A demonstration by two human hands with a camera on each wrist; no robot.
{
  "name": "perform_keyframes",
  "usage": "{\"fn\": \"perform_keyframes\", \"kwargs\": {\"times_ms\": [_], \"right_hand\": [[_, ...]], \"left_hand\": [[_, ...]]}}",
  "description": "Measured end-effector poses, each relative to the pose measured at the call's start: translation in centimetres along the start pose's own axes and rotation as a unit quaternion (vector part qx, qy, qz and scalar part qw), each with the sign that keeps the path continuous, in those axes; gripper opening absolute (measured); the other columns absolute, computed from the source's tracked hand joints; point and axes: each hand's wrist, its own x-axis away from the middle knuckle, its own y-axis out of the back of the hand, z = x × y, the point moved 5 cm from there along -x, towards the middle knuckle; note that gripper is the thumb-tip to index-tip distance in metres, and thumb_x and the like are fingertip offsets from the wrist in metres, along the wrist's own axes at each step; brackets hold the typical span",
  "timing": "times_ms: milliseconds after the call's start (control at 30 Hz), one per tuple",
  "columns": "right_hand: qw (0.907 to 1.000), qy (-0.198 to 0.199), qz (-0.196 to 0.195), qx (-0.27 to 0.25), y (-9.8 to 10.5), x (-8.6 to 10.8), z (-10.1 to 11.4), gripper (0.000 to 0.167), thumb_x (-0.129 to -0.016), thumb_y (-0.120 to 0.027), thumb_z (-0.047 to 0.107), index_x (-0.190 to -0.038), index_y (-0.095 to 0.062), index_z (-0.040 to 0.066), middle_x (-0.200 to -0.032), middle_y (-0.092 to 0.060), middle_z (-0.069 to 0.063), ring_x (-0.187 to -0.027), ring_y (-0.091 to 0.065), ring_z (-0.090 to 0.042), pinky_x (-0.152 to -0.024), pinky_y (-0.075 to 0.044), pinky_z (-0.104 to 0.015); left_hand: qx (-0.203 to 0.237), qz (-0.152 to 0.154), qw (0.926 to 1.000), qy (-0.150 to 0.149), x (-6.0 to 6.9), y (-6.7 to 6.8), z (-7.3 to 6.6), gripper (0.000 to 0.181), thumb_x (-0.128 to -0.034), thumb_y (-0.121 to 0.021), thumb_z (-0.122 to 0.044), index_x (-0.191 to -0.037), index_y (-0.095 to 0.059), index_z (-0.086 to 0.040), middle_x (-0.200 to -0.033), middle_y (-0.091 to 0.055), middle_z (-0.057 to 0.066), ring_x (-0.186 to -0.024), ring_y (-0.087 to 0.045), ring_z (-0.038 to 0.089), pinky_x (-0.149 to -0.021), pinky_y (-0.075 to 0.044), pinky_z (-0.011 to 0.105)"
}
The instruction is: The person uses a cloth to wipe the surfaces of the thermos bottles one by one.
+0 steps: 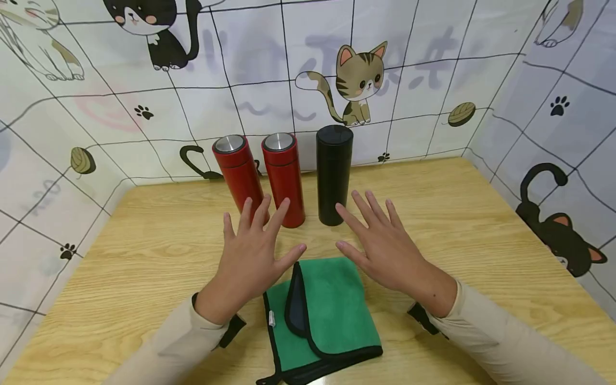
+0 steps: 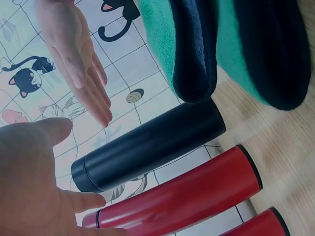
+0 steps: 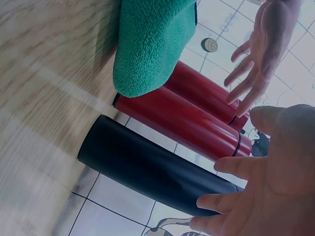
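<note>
While both hands (image 1: 250, 259) (image 1: 389, 254) hover spread wide, the green cloth (image 1: 339, 310) bears a white tag (image 1: 271, 319) too small to read.

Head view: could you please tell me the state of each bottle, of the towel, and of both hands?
Leftmost red bottle: upright, lid on.
Middle red bottle: upright, lid on.
Black bottle: upright, lid on.
Green black-edged towel: folded, one edge turned back.
Left hand: open, fingers spread, holding nothing.
Right hand: open, holding nothing.
</note>
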Motion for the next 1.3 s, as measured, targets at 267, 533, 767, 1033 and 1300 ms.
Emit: {"fn": "perform_keyframes", "kwargs": {"times_ms": [267, 533, 767, 1033, 1300], "right_hand": [[0.9997, 0.004, 0.007, -0.021, -0.1, 0.2, 0.2, 0.07, -0.101, -0.049, 0.052, -0.159, -0.028, 0.02, -0.168, -0.011, -0.013, -0.156, -0.006, -0.037, -0.122, -0.009, -0.064], [0.9994, 0.001, 0.011, -0.034, -0.4, 0.6, -0.2, 0.065, -0.1, -0.053, 0.05, -0.154, -0.04, 0.017, -0.165, -0.023, -0.015, -0.154, -0.017, -0.039, -0.121, -0.016, -0.063], [0.9984, 0.018, 0.052, -0.008, -1.4, 0.5, -0.2, 0.055, -0.097, -0.061, 0.045, -0.141, -0.057, 0.012, -0.147, -0.051, -0.017, -0.135, -0.048, -0.04, -0.102, -0.046, -0.061], [0.9902, 0.04, 0.129, -0.035, -3.4, 0.5, -0.3, 0.053, -0.095, -0.064, 0.045, -0.136, -0.061, 0.011, -0.131, -0.06, -0.014, -0.119, -0.056, -0.033, -0.095, -0.051, -0.053], [0.9712, 0.061, 0.199, -0.116, -4.5, 0.7, 0.3, 0.065, -0.095, -0.065, 0.045, -0.15, -0.045, 0.016, -0.138, -0.054, -0.012, -0.131, -0.049, -0.034, -0.108, -0.044, -0.054]], "left_hand": [[-0.006, -0.008, 0.9999, 0.001, 0.3, 0.3, 0.4, 0.084, -0.0891, -0.056, -0.065, -0.158, -0.028, -0.027, -0.163, -0.029, 0.015, -0.151, -0.021, 0.042, -0.113, -0.019, 0.076], [0.047, -0.154, 0.9858, -0.049, -0.2, 1.7, 1.5, 0.054, -0.0918, -0.066, -0.043, -0.137, -0.059, -0.015, -0.136, -0.061, 0.012, -0.125, -0.057, 0.032, -0.1, -0.049, 0.055], [0.147, -0.323, 0.9319, -0.077, -2.0, 3.5, 4.7, 0.03, -0.0902, -0.066, -0.019, -0.115, -0.067, -0.002, -0.117, -0.063, 0.018, -0.111, -0.056, 0.036, -0.096, -0.044, 0.053], [0.34, -0.34, 0.8766, 0.012, -4.7, 3.6, 8.9, 0.059, -0.0897, -0.068, -0.018, -0.142, -0.041, -0.007, -0.142, -0.045, 0.009, -0.134, -0.038, 0.022, -0.102, -0.033, 0.036], [0.457, -0.223, 0.8568, 0.085, -7.4, 2.7, 10.8, 0.095, -0.0863, -0.076, -0.028, -0.158, -0.013, -0.031, -0.158, -0.028, 0.002, -0.146, -0.032, 0.019, -0.12, -0.029, 0.041]]}}
